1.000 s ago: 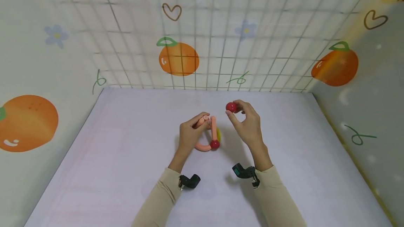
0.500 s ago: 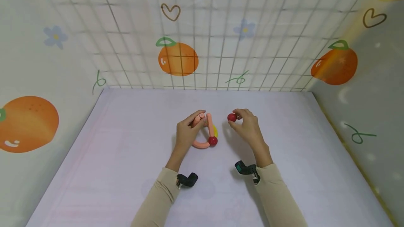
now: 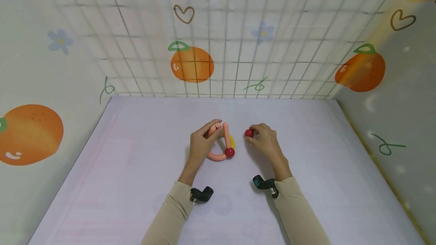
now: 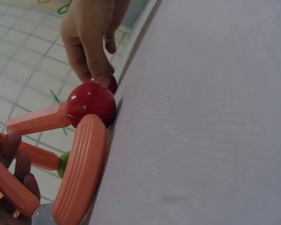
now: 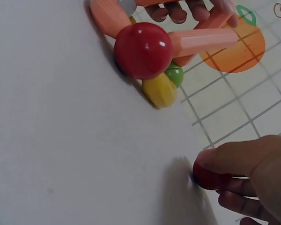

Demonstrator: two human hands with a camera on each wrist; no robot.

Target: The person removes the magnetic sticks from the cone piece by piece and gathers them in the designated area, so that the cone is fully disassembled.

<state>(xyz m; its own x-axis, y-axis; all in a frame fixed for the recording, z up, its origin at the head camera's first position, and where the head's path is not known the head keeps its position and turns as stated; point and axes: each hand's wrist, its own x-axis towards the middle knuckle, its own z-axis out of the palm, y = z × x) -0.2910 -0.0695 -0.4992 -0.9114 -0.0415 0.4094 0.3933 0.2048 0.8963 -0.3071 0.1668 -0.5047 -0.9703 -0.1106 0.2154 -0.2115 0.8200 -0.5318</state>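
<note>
My left hand (image 3: pixel 201 144) holds a toy frame of ribbed orange-pink rods (image 3: pixel 226 135) joined by coloured balls. At its near corner sits a red ball (image 3: pixel 229 152), with one straight rod rising from it and a curved rod (image 4: pixel 82 171) along the table. A green ball (image 5: pixel 174 75), a yellow piece (image 5: pixel 160 90) and a grey ball (image 4: pixel 43 214) also belong to the frame. To the right, my right hand (image 3: pixel 267 139) pinches a separate loose red ball (image 5: pixel 208 176) between thumb and fingers, close over the table and apart from the frame.
The pale table (image 3: pixel 119 184) extends around both hands. Behind it stands a wire grid covered by a printed cloth (image 3: pixel 238 48), and cloth walls rise at both sides. A small black camera (image 3: pixel 202 194) is strapped at each wrist.
My right hand has come down towards the table with the loose red ball. My left hand and the toy frame have shifted slightly left, then stayed nearly still.
</note>
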